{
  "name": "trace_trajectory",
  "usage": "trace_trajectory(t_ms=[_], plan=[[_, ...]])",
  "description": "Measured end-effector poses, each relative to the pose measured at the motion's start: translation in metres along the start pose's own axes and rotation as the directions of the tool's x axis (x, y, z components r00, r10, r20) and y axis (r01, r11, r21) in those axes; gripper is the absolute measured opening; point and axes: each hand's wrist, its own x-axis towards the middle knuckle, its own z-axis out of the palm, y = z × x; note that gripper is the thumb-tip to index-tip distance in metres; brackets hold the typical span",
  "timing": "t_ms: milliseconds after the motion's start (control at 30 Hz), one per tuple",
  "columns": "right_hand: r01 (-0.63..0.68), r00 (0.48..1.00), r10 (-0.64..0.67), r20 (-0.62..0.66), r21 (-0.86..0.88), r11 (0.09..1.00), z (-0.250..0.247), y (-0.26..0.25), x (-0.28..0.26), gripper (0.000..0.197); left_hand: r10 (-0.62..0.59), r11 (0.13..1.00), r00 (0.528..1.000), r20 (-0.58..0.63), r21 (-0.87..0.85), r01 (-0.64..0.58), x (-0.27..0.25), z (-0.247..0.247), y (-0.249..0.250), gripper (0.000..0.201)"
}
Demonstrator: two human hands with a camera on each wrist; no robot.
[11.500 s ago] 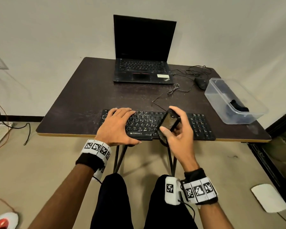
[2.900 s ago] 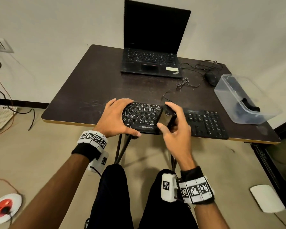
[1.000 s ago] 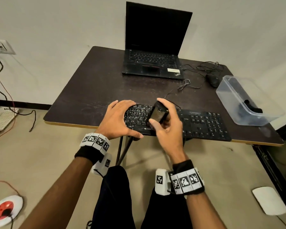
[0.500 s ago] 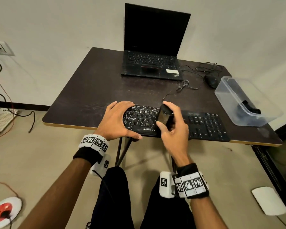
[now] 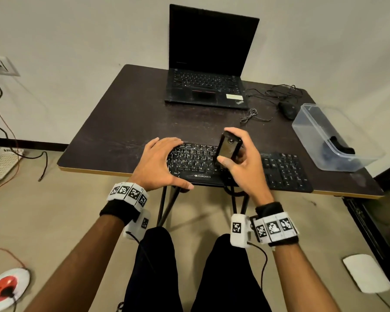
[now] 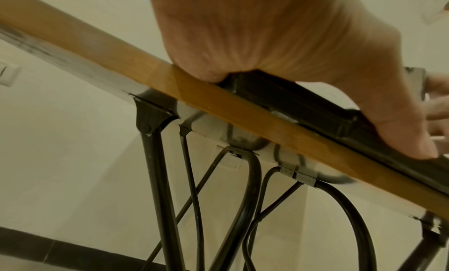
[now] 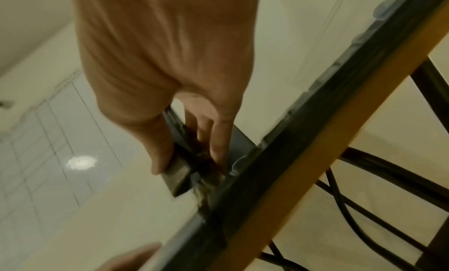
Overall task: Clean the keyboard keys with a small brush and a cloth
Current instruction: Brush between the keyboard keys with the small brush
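Note:
A black keyboard [image 5: 279, 170] lies along the table's near edge. My left hand [image 5: 164, 163] grips its left end, fingers over the keys and thumb on the front edge; the left wrist view shows the palm [image 6: 279, 35] on the keyboard [image 6: 291, 100]. My right hand [image 5: 241, 163] pinches a small flat black brush [image 5: 229, 148] upright over the middle keys. In the right wrist view the brush [image 7: 179, 171] has its bristles down on the keyboard [image 7: 303, 131] near its front edge.
An open black laptop [image 5: 207, 86] stands at the back of the dark table [image 5: 126, 122]. A mouse [image 5: 287, 109] and cables lie at the back right. A clear plastic container [image 5: 320, 140] with a dark item inside sits at the right.
My right hand has swept the brush back and forth over the middle keys; it now stands a little higher and farther back than half a second ago. The left hand has stayed put.

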Motion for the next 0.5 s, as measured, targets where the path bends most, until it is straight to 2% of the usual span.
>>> trace_trajectory(t_ms=[67, 167, 300, 433, 500], plan=[[-0.011, 0.998, 0.009, 0.066, 0.027, 1.0, -0.004, 0.001, 0.003, 0.069, -0.004, 1.0, 1.0, 0.0, 0.0, 0.004, 0.0, 0.0, -0.001, 0.136], [0.0, 1.0, 0.001, -0.022, 0.041, 0.999, -0.002, 0.005, 0.004, 0.07, 0.0, 1.0, 1.0, 0.002, 0.001, 0.0, 0.001, 0.001, -0.001, 0.135], [0.003, 0.991, -0.007, 0.134, 0.023, 1.0, -0.006, 0.003, 0.01, 0.071, 0.0, 1.0, 1.0, -0.004, 0.001, 0.0, 0.001, 0.001, -0.002, 0.133], [0.031, 0.998, -0.029, 0.06, -0.033, 0.999, -0.006, 0.006, 0.014, 0.071, 0.005, 1.0, 1.0, 0.003, 0.008, -0.005, 0.001, 0.001, -0.001, 0.134], [0.016, 0.989, -0.013, 0.149, -0.022, 1.0, -0.007, 0.004, 0.015, 0.07, 0.003, 1.0, 1.0, 0.0, 0.011, -0.003, 0.0, 0.001, -0.002, 0.134]])
